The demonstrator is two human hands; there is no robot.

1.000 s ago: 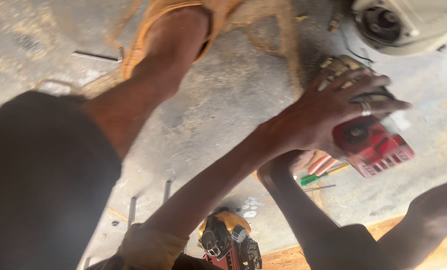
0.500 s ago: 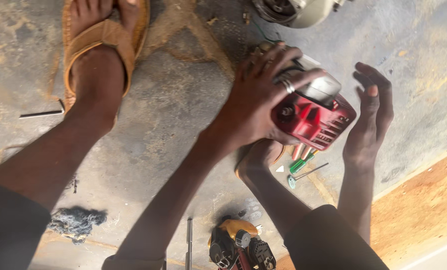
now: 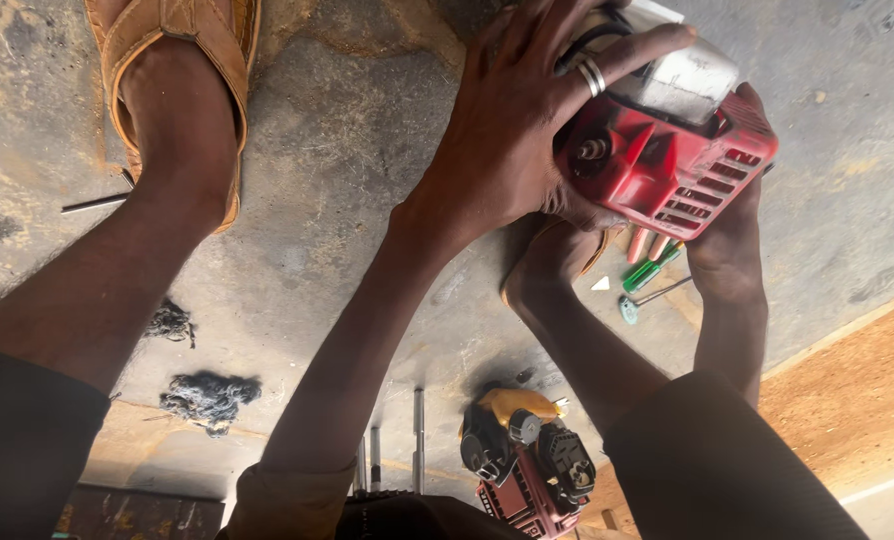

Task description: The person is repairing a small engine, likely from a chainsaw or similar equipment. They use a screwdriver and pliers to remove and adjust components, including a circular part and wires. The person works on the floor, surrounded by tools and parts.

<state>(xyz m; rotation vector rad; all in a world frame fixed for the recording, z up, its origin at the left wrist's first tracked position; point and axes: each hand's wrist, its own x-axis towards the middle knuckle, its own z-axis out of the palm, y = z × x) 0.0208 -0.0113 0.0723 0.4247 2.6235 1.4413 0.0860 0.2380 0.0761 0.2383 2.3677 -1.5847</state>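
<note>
Here, in the head view, the left hand [image 3: 507, 150] spreads over the red engine [image 3: 667, 150] (ring finger across its pale top), while the right hand [image 3: 732, 225] cups it from beneath, above the concrete floor [image 3: 347, 200]. With the left fingers splayed rather than wrapped, the engine could slip and fall onto the screwdrivers [image 3: 652, 265] below.

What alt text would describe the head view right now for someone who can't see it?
Both hands grip a small red engine housing above a concrete floor: the left hand, wearing a ring, is spread over its top, the right hand supports its far side. Green-handled screwdrivers lie beneath; a second small engine sits near the knees.
</note>
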